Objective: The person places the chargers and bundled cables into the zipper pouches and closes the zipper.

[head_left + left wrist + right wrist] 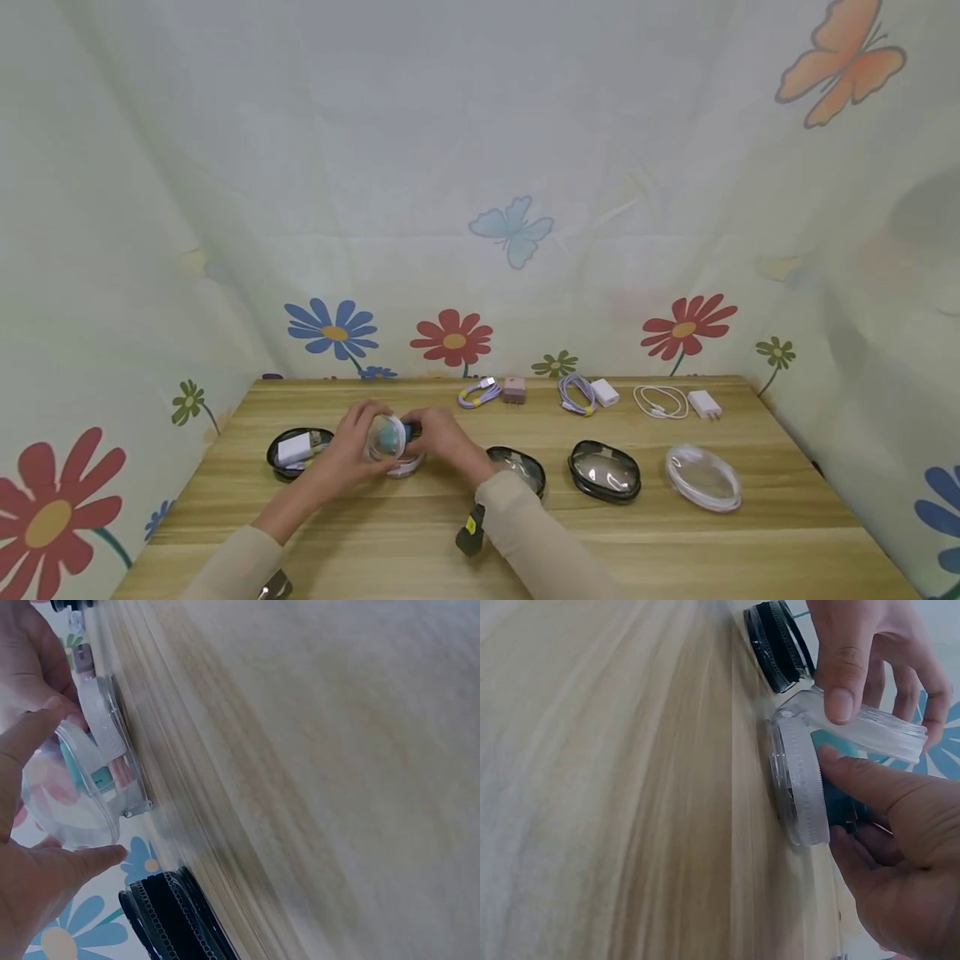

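Observation:
A clear zip case [405, 469] lies unzipped on the table, its lid [870, 731] raised. My left hand [351, 450] holds that lid between thumb and fingers; the spread fingers also show in the left wrist view. Between the thumb and fingers of my right hand [444, 435] is a small teal charger block [840, 799], at the mouth of the case. Part of the block is hidden by the fingers and the case wall. Left of the left hand, a black-rimmed case [279, 467] stands open with a white charger [293, 448] in it.
Two closed black-rimmed cases [603, 472] and another clear case [703, 477] lie to the right. Along the back are a purple cable [478, 393], a pink charger [514, 390], another purple cable [577, 394], a white charger [604, 392], a white cable [660, 402] and another white charger [704, 405].

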Available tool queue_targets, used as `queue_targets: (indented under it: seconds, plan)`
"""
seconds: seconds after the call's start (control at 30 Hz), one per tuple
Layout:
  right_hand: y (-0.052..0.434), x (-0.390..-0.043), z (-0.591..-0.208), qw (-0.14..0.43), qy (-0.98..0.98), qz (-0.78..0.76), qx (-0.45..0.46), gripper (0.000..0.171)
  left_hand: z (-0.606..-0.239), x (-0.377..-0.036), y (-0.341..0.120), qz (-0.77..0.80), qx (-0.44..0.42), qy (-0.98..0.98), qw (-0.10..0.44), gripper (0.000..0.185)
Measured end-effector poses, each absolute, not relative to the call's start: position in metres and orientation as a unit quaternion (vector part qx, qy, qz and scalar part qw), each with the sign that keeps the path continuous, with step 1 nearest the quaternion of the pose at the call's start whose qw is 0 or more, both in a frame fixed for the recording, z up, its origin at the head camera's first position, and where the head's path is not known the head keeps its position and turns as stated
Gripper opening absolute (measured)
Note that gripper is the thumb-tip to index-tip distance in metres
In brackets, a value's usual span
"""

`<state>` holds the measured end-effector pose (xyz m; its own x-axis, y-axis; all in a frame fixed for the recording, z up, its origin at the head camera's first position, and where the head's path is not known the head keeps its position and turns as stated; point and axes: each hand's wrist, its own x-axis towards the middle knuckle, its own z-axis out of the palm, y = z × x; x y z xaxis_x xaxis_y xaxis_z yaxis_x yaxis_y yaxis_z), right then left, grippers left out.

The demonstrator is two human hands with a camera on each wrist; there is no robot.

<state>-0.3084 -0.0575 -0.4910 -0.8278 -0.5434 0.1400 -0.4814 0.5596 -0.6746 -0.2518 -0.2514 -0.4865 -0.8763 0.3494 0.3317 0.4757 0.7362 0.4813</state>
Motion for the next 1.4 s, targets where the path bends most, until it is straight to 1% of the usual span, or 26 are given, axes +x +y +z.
queue_targets:
  seconds: [0.1,0.3,0.43,0.57,0.73,0.83,0.97,1.03,1.13,1.27,1.33,1.4]
  plan:
    - [-0.057,-0.310,-0.493,0.050,0.881,-0.367,-0.295,0.042,-0.486,-0.252,-0.253,-0.281,-0.225,-0.927,0.108,0.073]
    - [-0.048,-0.312,-0.489,0.097,0.871,-0.382,-0.292,0.047,-0.487,-0.251,-0.254,-0.289,-0.222,-0.926,0.104,0.074]
    - [-0.042,-0.313,-0.485,0.110,0.858,-0.410,-0.289,0.041,-0.487,-0.251,-0.254,-0.292,-0.222,-0.925,0.102,0.075]
    - [-0.040,-0.314,-0.484,0.105,0.851,-0.411,-0.311,0.032,-0.487,-0.252,-0.254,-0.290,-0.223,-0.925,0.099,0.075]
    - [-0.039,-0.315,-0.482,0.097,0.854,-0.386,-0.336,0.029,-0.488,-0.253,-0.252,-0.292,-0.227,-0.925,0.087,0.074]
    - [-0.040,-0.316,-0.483,0.087,0.857,-0.372,-0.345,0.026,-0.488,-0.252,-0.251,-0.290,-0.227,-0.926,0.082,0.075]
    - [-0.042,-0.317,-0.486,0.059,0.867,-0.345,-0.356,0.021,-0.488,-0.251,-0.249,-0.290,-0.230,-0.925,0.085,0.075]
    - [-0.042,-0.318,-0.487,0.058,0.868,-0.336,-0.361,0.019,-0.487,-0.251,-0.248,-0.290,-0.233,-0.924,0.084,0.074]
    - [-0.038,-0.322,-0.485,0.079,0.862,-0.334,-0.373,0.023,-0.487,-0.252,-0.247,-0.289,-0.236,-0.924,0.081,0.076]
    - [-0.029,-0.330,-0.475,0.109,0.862,-0.346,-0.355,0.033,-0.487,-0.254,-0.246,-0.280,-0.226,-0.931,0.062,0.083]
    - [-0.024,-0.334,-0.468,0.109,0.867,-0.348,-0.341,0.035,-0.488,-0.255,-0.245,-0.269,-0.220,-0.936,0.054,0.083]
    - [-0.019,-0.337,-0.461,0.093,0.873,-0.339,-0.339,0.035,-0.489,-0.258,-0.245,-0.251,-0.217,-0.942,0.049,0.077]
